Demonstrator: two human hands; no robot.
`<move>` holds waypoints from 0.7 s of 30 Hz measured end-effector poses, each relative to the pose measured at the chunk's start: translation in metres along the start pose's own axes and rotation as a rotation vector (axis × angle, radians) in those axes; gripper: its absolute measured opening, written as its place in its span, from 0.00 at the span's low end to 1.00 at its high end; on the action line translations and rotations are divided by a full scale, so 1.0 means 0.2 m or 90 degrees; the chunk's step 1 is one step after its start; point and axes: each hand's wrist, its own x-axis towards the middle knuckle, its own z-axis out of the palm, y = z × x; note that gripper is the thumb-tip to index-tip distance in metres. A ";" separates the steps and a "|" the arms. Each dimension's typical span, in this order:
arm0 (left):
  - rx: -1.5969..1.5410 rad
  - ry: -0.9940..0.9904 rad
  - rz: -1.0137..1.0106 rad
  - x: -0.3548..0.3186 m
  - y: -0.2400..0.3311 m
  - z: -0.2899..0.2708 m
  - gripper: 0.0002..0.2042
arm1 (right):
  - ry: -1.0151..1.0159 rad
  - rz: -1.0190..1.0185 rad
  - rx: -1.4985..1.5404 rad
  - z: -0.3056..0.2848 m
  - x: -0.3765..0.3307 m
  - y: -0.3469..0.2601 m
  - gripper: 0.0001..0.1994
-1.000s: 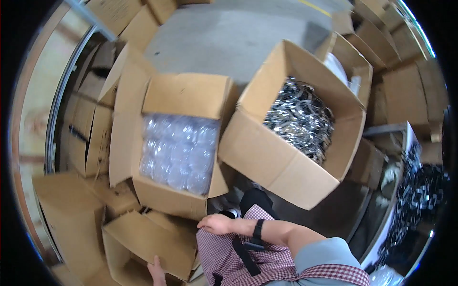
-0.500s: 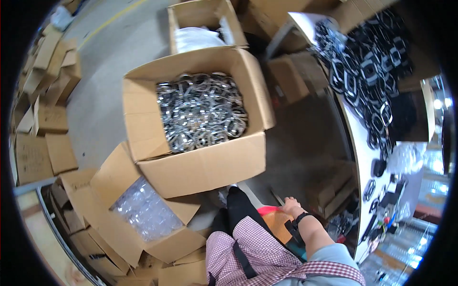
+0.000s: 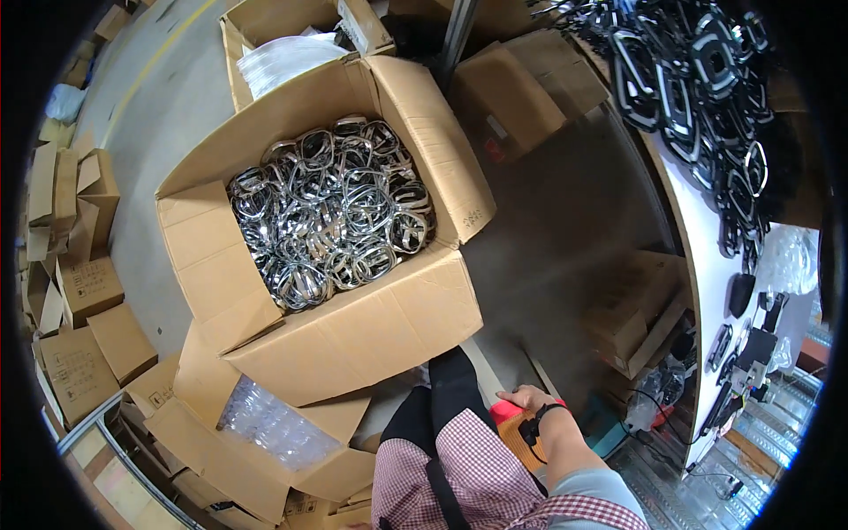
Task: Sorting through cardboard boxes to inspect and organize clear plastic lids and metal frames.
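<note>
My right hand point(image 3: 528, 399) is low and right of centre, beside my thigh, with a black band on its wrist. Its fingers are bent over the edge of a red-edged orange pad point(image 3: 519, 435), which my arm and apron partly cover. My left hand is out of view. In front of my legs stands a large open cardboard box point(image 3: 371, 331). Many shiny chrome ring-shaped frames point(image 3: 331, 208) fill it in a loose heap.
An open carton point(image 3: 190, 450) of clear plastic trays point(image 3: 274, 424) stands at left. Behind the big box, another carton point(image 3: 231, 66) holds white sheets point(image 3: 287, 64). At right, a white table point(image 3: 685, 221) bears black frames point(image 3: 707, 97). Cartons point(image 3: 84, 375) line the far left.
The view has shifted and turned, so the big box sits farther left and the table farther right. My right hand stays at the orange pad, its fingers now more bent.
</note>
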 end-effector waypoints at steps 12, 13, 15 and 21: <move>-0.051 0.031 -0.147 0.03 -0.19 0.05 0.16 | 0.232 0.007 -0.204 -0.88 -0.07 -0.10 0.43; -0.016 0.054 -0.153 0.05 -0.21 0.07 0.15 | 0.278 0.009 -0.208 -1.01 -0.11 -0.16 0.41; -0.027 0.082 -0.190 0.12 -0.23 0.11 0.13 | 0.393 -0.019 -0.276 -1.26 -0.22 -0.31 0.38; 0.032 0.158 -0.180 0.18 -0.18 0.31 0.17 | 0.597 -0.073 -0.565 -1.67 -0.33 -0.77 0.28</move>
